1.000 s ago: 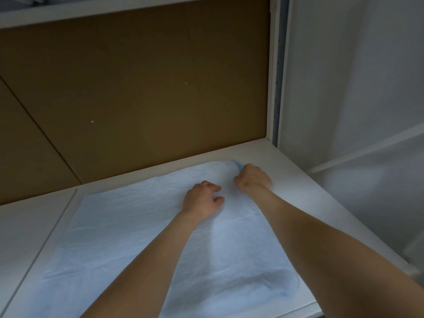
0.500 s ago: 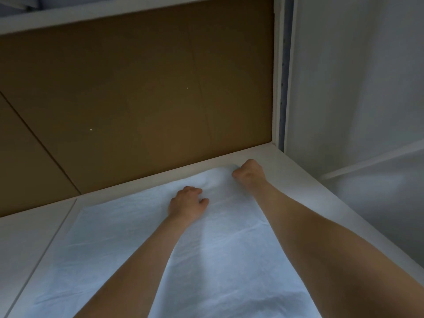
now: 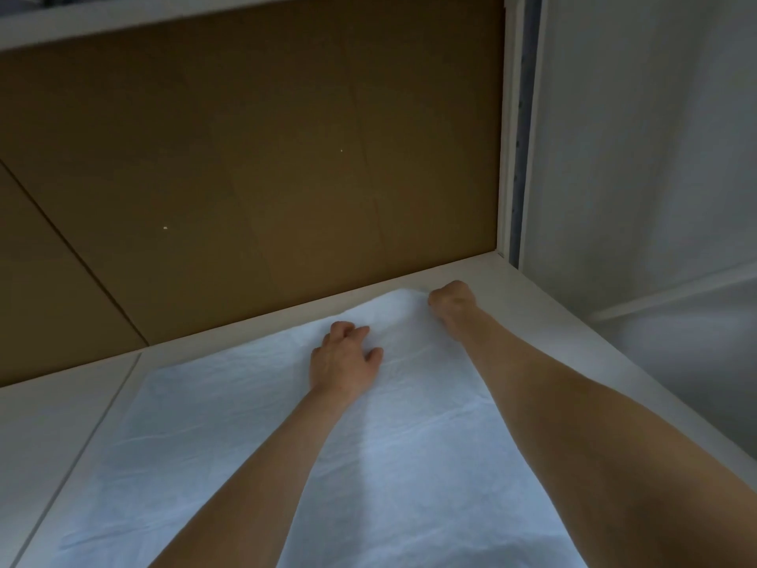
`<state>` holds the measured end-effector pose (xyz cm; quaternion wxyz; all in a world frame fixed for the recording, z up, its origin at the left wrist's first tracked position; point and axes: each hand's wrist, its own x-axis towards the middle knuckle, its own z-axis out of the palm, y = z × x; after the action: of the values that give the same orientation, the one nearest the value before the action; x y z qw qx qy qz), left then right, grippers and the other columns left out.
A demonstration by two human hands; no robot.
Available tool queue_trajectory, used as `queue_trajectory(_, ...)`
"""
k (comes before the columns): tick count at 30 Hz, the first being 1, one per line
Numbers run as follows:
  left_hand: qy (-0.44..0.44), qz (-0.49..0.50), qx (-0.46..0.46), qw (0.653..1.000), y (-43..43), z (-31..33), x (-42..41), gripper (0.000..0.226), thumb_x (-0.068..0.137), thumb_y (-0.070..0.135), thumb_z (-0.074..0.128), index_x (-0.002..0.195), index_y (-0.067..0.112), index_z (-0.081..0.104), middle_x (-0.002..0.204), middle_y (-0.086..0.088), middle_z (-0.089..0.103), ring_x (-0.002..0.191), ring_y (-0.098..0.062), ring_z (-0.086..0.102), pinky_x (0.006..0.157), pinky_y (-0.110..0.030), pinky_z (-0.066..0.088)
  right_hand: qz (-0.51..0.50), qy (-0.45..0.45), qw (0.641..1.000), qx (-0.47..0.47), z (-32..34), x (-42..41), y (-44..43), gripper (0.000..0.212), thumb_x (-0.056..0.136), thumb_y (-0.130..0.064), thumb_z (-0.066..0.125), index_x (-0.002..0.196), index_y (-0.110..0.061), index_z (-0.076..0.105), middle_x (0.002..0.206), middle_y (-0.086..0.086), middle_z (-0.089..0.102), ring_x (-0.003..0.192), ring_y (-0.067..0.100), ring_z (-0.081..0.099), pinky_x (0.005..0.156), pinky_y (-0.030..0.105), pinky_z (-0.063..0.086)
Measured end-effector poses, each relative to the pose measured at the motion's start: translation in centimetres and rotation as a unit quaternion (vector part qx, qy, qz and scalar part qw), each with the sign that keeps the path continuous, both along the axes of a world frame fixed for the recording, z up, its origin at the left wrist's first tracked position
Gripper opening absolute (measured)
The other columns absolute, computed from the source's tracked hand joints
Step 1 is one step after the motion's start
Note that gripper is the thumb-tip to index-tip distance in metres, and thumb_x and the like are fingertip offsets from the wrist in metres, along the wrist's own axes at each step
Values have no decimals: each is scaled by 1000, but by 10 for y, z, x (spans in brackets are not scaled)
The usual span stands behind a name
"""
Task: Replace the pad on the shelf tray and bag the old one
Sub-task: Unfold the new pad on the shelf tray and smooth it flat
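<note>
Pinching the far right corner of the pad point(image 3: 245, 424) with the right hand point(image 3: 450, 299), curled tight. Pressing down just beside that with the left hand point(image 3: 342, 358), loosely bent, gripping nothing. Spread flat on the shelf tray point(image 3: 532, 315), long axis running from the hands back toward the elbows.
</note>
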<state>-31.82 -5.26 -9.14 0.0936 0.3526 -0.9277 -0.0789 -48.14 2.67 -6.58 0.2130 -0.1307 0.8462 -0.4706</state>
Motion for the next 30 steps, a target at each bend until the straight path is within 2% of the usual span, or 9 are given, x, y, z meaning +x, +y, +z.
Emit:
queue_trajectory(4, 9, 0, 1, 1000, -7, 0, -3, 52, 97, 42, 42, 145, 23, 36, 152, 2, 24, 133, -17, 38, 108, -34, 36, -25, 57, 998, 33, -4, 2, 4, 23, 94, -6, 45, 109, 1, 60, 114, 17, 62, 104, 32, 60, 82, 34, 48)
queue_trajectory(7, -24, -1, -36, 999, -11, 3, -9, 52, 97, 43, 40, 146, 24, 35, 154, 3, 27, 139, -20, 27, 112, -34, 29, -2, 126, 988, 92, -6, 5, 5, 29, 94, -8, 45, 119, -4, 58, 121, 14, 59, 111, 31, 56, 90, 36, 47)
queue_trajectory(9, -50, -5, -61, 997, -12, 2, -13, 54, 96, 46, 39, 147, 27, 33, 154, 5, 28, 141, -19, 23, 113, -34, 24, 20, 202, 971, 125, -8, 9, 3, 35, 94, -10, 43, 127, -8, 54, 127, 13, 52, 119, 31, 47, 93, 39, 45)
queue_trajectory(12, -51, -12, -23, 998, -12, 0, -18, 58, 95, 47, 41, 148, 30, 28, 156, 5, 24, 143, -18, 21, 116, -36, 22, 90, 279, 943, 155, -14, 15, -2, 37, 97, -13, 37, 130, -12, 54, 130, 10, 48, 125, 31, 38, 91, 39, 43)
queue_trajectory(15, -60, -17, -11, 998, -12, 2, -22, 60, 94, 49, 41, 149, 32, 25, 157, 6, 21, 144, -18, 19, 117, -36, 20, 120, 274, 933, 199, -20, 17, -2, 36, 97, -11, 37, 129, -10, 53, 130, 10, 46, 126, 31, 36, 92, 37, 42)
queue_trajectory(18, -75, -16, -3, 997, -13, 2, -21, 62, 95, 50, 40, 150, 32, 20, 159, 5, 16, 146, -19, 15, 118, -37, 17, 108, 262, 935, 214, -22, 15, -2, 37, 95, -6, 39, 129, -8, 53, 132, 11, 42, 125, 31, 37, 94, 37, 42)
queue_trajectory(22, -90, -20, 44, 995, -13, 3, -17, 64, 96, 50, 39, 152, 30, 14, 161, 0, 3, 149, -20, 4, 120, -36, 13, 88, 256, 932, 240, -22, 15, 1, 36, 97, -11, 39, 130, -8, 53, 134, 12, 38, 122, 31, 38, 92, 35, 42)
queue_trajectory(28, -82, 4, 70, 994, -11, 12, 13, 63, 98, 46, 36, 153, 26, 12, 161, -1, 0, 149, -18, 3, 120, -37, 14, 78, 289, 920, 254, -14, 36, 17, 46, 96, -15, 40, 141, -10, 34, 141, 13, 35, 128, 32, 34, 98, 37, 35)
queue_trajectory(30, -90, 14, 69, 993, -6, 15, 28, 62, 99, 47, 35, 153, 26, 12, 161, -1, 0, 149, -19, 3, 120, -37, 15, 110, 322, 904, 260, -12, 52, 24, 52, 98, -20, 41, 148, -12, 26, 150, 13, 26, 140, 34, 21, 107, 40, 29)
